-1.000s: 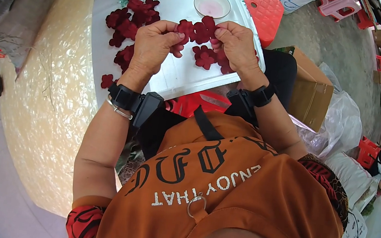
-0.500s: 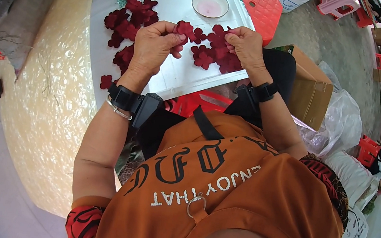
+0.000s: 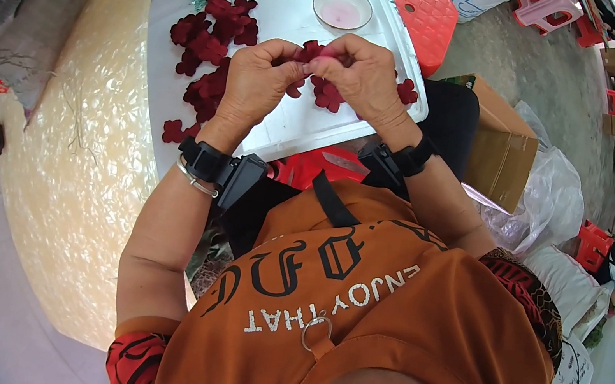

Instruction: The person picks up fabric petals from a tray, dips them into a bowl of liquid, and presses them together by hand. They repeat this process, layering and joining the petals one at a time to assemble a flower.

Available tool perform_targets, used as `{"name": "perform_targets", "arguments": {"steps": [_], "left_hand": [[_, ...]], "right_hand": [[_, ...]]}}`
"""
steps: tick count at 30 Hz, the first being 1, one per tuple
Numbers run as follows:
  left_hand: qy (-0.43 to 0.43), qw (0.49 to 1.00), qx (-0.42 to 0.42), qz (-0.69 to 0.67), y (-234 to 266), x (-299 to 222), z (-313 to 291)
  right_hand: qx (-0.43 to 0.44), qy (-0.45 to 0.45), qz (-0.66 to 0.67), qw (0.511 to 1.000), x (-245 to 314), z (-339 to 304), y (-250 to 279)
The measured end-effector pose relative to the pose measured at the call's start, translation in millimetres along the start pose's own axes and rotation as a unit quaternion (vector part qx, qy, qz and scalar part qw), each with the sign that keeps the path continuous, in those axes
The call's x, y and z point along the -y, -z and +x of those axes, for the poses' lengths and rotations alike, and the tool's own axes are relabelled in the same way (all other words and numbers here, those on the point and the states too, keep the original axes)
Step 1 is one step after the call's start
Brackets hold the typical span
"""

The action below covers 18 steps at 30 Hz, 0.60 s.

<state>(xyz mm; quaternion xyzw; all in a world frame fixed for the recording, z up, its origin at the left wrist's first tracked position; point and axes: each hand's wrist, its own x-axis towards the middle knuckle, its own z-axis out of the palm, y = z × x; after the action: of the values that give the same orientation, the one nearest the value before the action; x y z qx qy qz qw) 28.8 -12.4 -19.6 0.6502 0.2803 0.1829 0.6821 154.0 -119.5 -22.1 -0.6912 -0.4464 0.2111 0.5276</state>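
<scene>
My left hand (image 3: 260,83) is closed in a pinch on a dark red cloth flower (image 3: 312,50) over a white foam tray (image 3: 286,8). The thumb and fingers of my right hand (image 3: 361,78) meet it there, closed on the same flower. My fingers hide part of it. Loose red flower pieces (image 3: 207,40) lie heaped on the tray's left side. Another flower (image 3: 329,94) lies just below my fingertips, and one more (image 3: 407,92) shows right of my right hand. A shallow bowl (image 3: 342,13) with pale pink contents stands beyond my hands.
A red plastic stool (image 3: 426,20) sits behind the tray's right corner. To the right are an open cardboard box (image 3: 498,152) and clear plastic sheeting (image 3: 556,188). A pale glossy sheet (image 3: 91,162) spreads along the left. Other people sit at the far right.
My right hand has moved left from the right-hand flower pile to my left hand, and their fingertips now meet at the flower. My left hand has shifted slightly right.
</scene>
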Motion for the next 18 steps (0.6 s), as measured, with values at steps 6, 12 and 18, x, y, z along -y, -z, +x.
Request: {"name": "perform_targets", "arguments": {"steps": [6, 12, 18], "left_hand": [[-0.029, 0.997, 0.007, 0.070, -4, 1, -3], [-0.003, 0.999, 0.006, 0.033, -1, -6, -2], [-0.010, 1.000, 0.005, 0.010, -2, -5, -3]], "right_hand": [[-0.003, 0.000, -0.071, 0.997, 4, -1, -6], [0.005, -0.007, 0.036, 0.999, -4, 0, -5], [0.021, -0.010, 0.033, 0.999, -8, 1, -4]]}}
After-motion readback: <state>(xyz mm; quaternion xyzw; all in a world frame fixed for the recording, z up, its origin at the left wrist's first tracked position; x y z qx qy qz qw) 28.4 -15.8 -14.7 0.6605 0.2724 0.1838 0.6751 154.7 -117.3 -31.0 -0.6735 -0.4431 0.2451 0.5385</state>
